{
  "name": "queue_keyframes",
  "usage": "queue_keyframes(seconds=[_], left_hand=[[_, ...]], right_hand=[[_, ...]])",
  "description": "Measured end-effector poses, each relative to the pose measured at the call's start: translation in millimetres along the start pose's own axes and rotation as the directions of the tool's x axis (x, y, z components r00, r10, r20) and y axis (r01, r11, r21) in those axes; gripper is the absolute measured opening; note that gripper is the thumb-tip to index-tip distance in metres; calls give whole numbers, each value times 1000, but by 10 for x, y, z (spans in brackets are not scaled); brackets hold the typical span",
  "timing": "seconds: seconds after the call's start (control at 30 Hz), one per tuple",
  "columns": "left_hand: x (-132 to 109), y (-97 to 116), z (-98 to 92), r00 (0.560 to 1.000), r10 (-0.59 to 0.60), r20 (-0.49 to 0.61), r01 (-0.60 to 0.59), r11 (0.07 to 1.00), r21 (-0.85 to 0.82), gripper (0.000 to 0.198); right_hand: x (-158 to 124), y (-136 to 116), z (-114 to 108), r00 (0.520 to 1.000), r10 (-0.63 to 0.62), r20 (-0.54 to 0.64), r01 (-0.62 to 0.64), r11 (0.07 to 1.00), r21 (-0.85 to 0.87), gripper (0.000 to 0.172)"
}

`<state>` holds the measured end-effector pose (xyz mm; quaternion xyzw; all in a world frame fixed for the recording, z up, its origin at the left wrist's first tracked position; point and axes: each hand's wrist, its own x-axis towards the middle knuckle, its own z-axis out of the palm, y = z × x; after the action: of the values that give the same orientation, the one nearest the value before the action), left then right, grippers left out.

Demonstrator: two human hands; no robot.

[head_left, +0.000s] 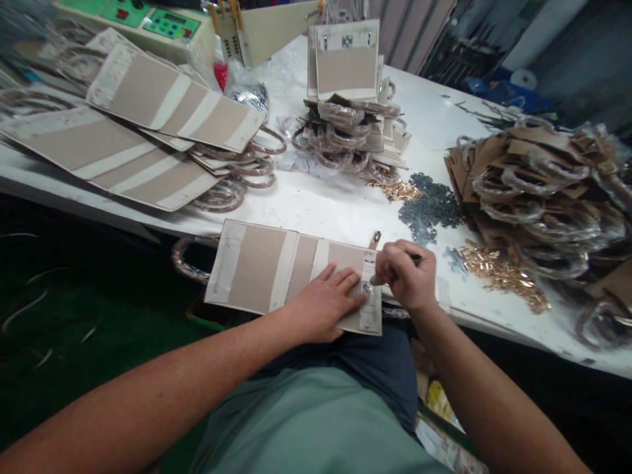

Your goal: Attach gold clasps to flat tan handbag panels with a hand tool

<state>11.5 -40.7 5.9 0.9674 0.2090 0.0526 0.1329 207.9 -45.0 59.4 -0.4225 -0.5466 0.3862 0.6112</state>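
A long beige panel with cream strips [259, 270] lies at the table's front edge, a wrapped ring-shaped handle [190, 258] sticking out at its left. My left hand [328, 303] rests flat on the panel's right part, fingers spread. My right hand [407, 273] is closed around a dark-handled tool [416, 259], its tip near a small metal fitting [367, 287] on the panel. Two more bits of metal show above and below that fitting. Just behind the panel is a small tab with metal on it [376, 238].
Stacked panels [148, 99] fill the left. More panels and wrapped handles [345, 125] stand at the back centre. Dark pieces [427, 205] and gold-coloured pieces [506, 273] lie right of centre, beside a large brown pile [548, 178]. A green-panelled machine [170, 25] is behind.
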Motion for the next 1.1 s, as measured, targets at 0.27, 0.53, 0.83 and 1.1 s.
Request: queue_keyframes(seconds=[0.27, 0.53, 0.83, 1.1], left_hand=[[18, 6, 8, 999, -2, 35, 2, 1000, 10, 83], [22, 40, -42, 998, -8, 69, 5, 999, 51, 86], [-163, 260, -454, 988, -112, -102, 90, 976, -199, 54], [-500, 570, -1869, 724, -674, -147, -70, 141, -988, 62]], right_hand=[[-102, 91, 30, 990, -14, -141, 15, 1000, 5, 48], [-181, 228, 20, 989, -53, -140, 51, 999, -19, 46], [-526, -801, -381, 889, -220, -402, 285, 952, 111, 38], [-562, -832, -300, 874, -12, -486, -59, 990, -130, 41]])
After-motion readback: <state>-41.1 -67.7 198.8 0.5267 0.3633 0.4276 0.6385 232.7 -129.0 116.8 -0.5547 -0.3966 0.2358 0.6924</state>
